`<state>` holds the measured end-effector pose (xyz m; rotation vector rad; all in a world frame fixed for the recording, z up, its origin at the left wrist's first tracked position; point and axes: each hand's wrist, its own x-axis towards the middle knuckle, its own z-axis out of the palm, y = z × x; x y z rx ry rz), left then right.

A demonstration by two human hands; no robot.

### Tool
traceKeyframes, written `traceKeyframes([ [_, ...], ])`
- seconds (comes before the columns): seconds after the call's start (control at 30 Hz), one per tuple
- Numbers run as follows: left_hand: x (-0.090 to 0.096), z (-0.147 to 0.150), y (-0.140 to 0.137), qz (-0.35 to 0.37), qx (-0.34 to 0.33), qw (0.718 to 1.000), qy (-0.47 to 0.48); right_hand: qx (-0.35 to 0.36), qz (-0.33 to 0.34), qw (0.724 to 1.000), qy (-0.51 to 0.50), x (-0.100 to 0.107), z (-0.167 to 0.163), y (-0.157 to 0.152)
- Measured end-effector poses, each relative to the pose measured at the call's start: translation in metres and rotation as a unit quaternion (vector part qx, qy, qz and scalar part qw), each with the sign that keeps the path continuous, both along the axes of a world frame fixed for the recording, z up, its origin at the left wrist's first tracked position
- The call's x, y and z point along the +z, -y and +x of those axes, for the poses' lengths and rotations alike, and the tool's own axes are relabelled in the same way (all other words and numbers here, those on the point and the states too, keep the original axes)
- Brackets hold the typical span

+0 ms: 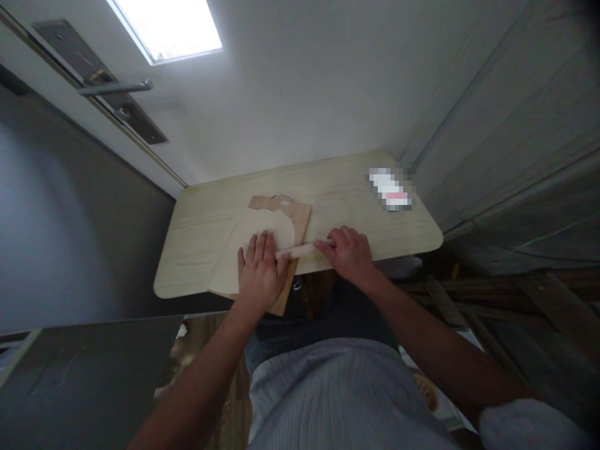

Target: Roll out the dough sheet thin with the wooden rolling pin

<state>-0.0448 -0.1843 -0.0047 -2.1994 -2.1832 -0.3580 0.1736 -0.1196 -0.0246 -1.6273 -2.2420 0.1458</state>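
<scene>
A pale sheet of rolled dough [270,221] covers most of a wooden cutting board [302,217]. Flat on the dough lies my left hand [260,270], its fingers stretched out and its thumb beside the left end of a thin rolling pin [304,250]. My right hand [350,253] is closed around the pin's right end, just past the board's right edge. The pin slants across the board's near right part; its left end is partly hidden by my left hand. On the near left, the dough reaches the table's front edge.
The board rests on a light wooden table [201,231] with rounded corners. A blurred-out white object [390,189] lies at the table's far right. Behind stands a white door [300,106] with a metal handle [117,87]. Wooden planks [492,300] are at the lower right.
</scene>
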Motion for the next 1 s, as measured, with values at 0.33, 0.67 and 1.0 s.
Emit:
traceKeyframes([
  [0.33, 0.005, -0.007, -0.011, -0.015, 0.060, 0.998, 0.019, 0.022, 0.014, 0.998, -0.050, -0.004, -0.021, -0.050],
  [0.67, 0.008, -0.055, -0.091, -0.018, 0.140, 0.985, 0.102, 0.044, 0.054, 0.994, -0.084, 0.004, -0.085, -0.116],
  [1.0, 0.004, -0.031, -0.076, 0.019, 0.079, 0.996, 0.037, 0.001, 0.086, 0.995, -0.057, -0.012, -0.046, -0.065],
])
